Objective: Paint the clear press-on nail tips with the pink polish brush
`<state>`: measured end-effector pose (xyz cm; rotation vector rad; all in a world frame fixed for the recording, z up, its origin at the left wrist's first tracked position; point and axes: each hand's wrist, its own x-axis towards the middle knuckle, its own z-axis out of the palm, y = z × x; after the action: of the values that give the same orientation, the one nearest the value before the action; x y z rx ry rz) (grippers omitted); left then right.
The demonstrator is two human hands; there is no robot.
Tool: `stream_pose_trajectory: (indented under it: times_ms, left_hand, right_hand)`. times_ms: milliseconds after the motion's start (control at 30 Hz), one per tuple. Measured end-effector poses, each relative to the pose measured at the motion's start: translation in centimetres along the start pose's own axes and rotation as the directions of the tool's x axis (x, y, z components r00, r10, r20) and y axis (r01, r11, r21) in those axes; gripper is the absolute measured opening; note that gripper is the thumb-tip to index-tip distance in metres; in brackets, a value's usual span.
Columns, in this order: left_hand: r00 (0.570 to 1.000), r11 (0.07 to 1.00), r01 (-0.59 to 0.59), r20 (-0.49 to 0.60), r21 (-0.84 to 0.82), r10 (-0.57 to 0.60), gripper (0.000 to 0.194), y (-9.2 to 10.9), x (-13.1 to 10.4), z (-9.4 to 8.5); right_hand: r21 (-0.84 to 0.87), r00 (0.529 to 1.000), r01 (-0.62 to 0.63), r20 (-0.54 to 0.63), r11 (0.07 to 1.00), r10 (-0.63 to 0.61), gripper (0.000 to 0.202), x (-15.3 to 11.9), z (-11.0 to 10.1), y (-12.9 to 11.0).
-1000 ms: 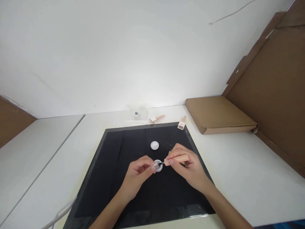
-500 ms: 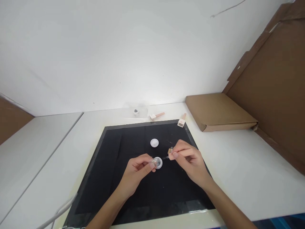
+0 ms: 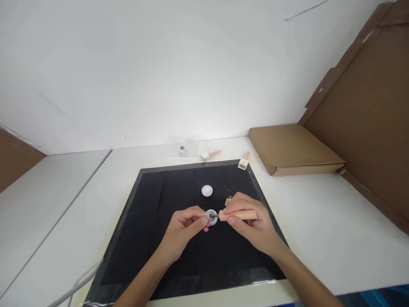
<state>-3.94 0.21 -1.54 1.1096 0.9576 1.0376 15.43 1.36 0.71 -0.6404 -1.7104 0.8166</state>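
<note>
My left hand (image 3: 183,228) pinches a small clear piece, its exact kind unclear, over a small round white pot (image 3: 212,222). In my right hand (image 3: 260,230) is a nail polish brush by its long pink cap (image 3: 241,215), lying nearly level and pointing left. Its dark brush tip meets or overlaps the clear piece at the pot; whether they touch, I cannot tell. A white round lid (image 3: 207,191) lies just beyond the pot. A small clear and amber item (image 3: 228,201) shows behind my right fingers, partly hidden.
Under my hands lies a black mat (image 3: 143,238) on a white table. Two pink-capped bottles (image 3: 205,156) (image 3: 243,163) and a clear plastic tray (image 3: 190,150) are at the back. A flat cardboard box (image 3: 297,149) stands right; a white cable (image 3: 75,290) runs at lower left.
My right hand has turned so the pink cap now shows, and the brush tip has moved left to the clear piece over the pot. My left hand has stayed put.
</note>
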Motion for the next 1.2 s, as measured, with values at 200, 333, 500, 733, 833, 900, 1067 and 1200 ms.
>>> stream_pose_trajectory:
  times_ms: [200, 333, 500, 733, 833, 900, 1067, 1200]
  left_hand:
    - [1.000, 1.000, 0.015, -0.008, 0.014, -0.015, 0.017, -0.13, -0.14, 0.18]
    - [1.000, 1.000, 0.016, 0.000, 0.016, -0.016, 0.019, -0.08, -0.13, 0.34]
    - [1.000, 0.999, 0.030, -0.009, 0.037, -0.029, 0.018, 0.08, -0.17, 0.48]
    - [1.000, 0.995, -0.006, 0.022, 0.097, 0.004, 0.021, -0.16, -0.26, 0.62]
    - [1.000, 0.992, -0.009, 0.020, 0.126, 0.006, 0.022, -0.26, -0.28, 0.67]
    - [1.000, 0.993, 0.004, 0.017, 0.118, -0.006, 0.022, -0.16, -0.24, 0.77]
    - [0.999, 0.995, 0.042, -0.011, 0.088, -0.042, 0.025, 0.08, -0.14, 0.88]
    - [0.998, 0.997, 0.044, -0.046, 0.057, -0.042, 0.023, -0.09, -0.18, 0.77]
  right_hand:
    - [-0.068, 0.998, 0.020, -0.054, 0.997, -0.024, 0.021, -0.02, -0.05, -0.08]
    - [-0.030, 1.000, 0.003, 0.018, 1.000, -0.002, 0.016, 0.13, 0.02, -0.13]
    - [-0.092, 0.998, -0.006, -0.063, 0.996, 0.000, 0.024, 0.11, 0.01, 0.06]
    - [-0.071, 1.000, -0.028, -0.002, 0.997, 0.028, 0.024, 0.15, 0.09, -0.15]
    - [-0.107, 0.998, -0.005, -0.062, 0.994, -0.002, 0.029, 0.31, 0.12, -0.37]
    - [-0.065, 0.999, 0.018, -0.043, 0.998, -0.021, 0.022, 0.43, 0.12, -0.54]
    - [-0.105, 1.000, 0.018, -0.009, 0.994, -0.019, 0.015, 0.52, 0.02, -0.57]
    - [-0.165, 0.995, 0.037, -0.082, 0.986, -0.051, 0.024, 0.38, -0.05, -0.45]
